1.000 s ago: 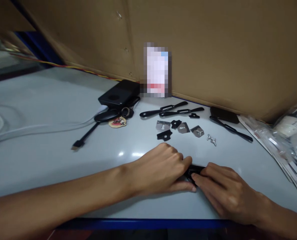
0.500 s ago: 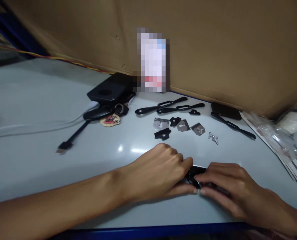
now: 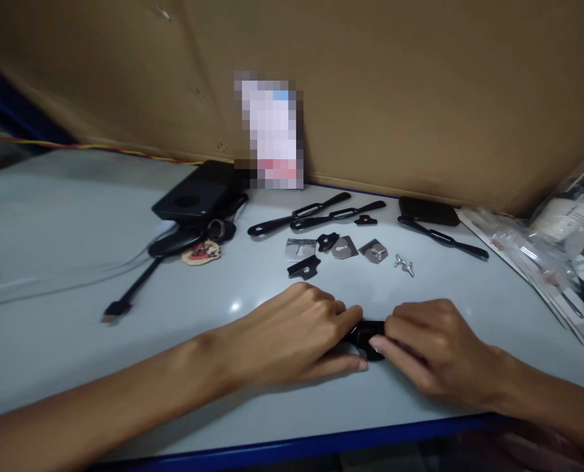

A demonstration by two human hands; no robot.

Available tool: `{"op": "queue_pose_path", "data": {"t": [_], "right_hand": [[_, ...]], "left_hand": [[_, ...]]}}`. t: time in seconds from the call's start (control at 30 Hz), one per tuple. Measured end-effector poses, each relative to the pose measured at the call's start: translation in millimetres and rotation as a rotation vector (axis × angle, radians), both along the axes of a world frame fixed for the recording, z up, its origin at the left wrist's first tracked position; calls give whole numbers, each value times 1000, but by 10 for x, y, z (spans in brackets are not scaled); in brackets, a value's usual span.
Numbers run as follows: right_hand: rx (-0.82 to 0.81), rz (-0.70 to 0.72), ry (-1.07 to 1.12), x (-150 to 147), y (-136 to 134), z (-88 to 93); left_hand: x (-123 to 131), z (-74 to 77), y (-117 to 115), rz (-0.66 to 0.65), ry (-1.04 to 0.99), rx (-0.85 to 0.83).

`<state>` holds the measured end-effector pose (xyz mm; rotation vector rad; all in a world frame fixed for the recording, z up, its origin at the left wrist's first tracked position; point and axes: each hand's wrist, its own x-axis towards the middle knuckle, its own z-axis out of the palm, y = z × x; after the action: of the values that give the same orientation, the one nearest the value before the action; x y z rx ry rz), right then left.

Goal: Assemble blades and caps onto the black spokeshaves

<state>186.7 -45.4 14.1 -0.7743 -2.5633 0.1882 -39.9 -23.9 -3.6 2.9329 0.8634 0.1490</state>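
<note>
Pinching a small black part [image 3: 368, 335] between our left hand [image 3: 296, 334] and right hand [image 3: 432, 351] at the table's [image 3: 75, 354] near edge; metal plates [image 3: 343, 248], wing nut [image 3: 404, 265] and black strips [image 3: 316, 216] beyond lie untouched, so we judge most remains.

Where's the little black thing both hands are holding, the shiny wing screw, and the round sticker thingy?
black part [image 3: 367, 332], head view, strip showing between the hands.
wing screw [image 3: 404, 265], head view, its middle.
round tag [image 3: 201, 252], head view, its printed face.
</note>
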Motion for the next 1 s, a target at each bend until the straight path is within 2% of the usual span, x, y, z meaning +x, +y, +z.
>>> {"op": "queue_pose_path", "data": {"t": [0.1,0.17,0.3,0.5,0.57,0.67,0.77,0.83,1.0], "right_hand": [[-169,83,3,118,78,140],[-206,150,-66,177,116,186],[-160,158,-146,169,112,117],[26,89,-154,27,-14,-61],[18,72,-129,33,-21,-34],[-92,66,-47,107,30,86],[-189,140,-59,187,100,182],[-178,169,-113,205,124,184],[-70,130,-201,157,85,93]], "left_hand": [[-5,-7,2,-10,0,-4],[-8,1,-2,-13,0,-6],[-6,24,-8,-8,29,-9],[2,12,-2,-6,35,-2],[2,11,-3,-2,32,-3],[2,24,-5,2,30,-4],[1,37,-5,-8,30,-9],[-1,38,-6,-8,23,-5],[-2,36,-9,-21,-29,9]]}}
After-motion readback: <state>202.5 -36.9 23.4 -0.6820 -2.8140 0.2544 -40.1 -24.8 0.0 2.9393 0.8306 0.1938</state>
